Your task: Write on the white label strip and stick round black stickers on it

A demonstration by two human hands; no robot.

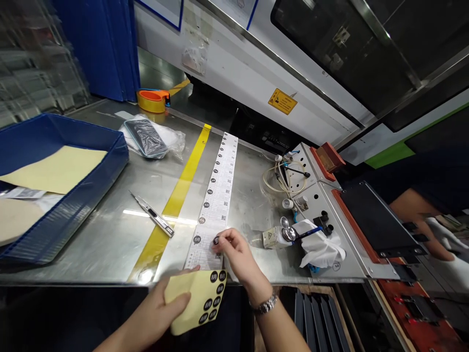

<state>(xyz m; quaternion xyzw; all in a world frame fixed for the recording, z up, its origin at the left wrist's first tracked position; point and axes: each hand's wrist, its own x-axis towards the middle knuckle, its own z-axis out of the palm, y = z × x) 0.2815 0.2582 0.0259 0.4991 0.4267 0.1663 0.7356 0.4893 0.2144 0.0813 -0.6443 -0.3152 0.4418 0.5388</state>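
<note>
- Left hand pinches a yellow sticker sheet at the bench edge.
- Right hand, grip closed on a round black sticker, presses it onto the label strip.

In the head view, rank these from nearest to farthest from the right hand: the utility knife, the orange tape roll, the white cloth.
From the right hand:
1. Utility knife, to its left on the steel table; the white cloth, to its right, is too close to call against it.
2. Orange tape roll, far back left.
</note>
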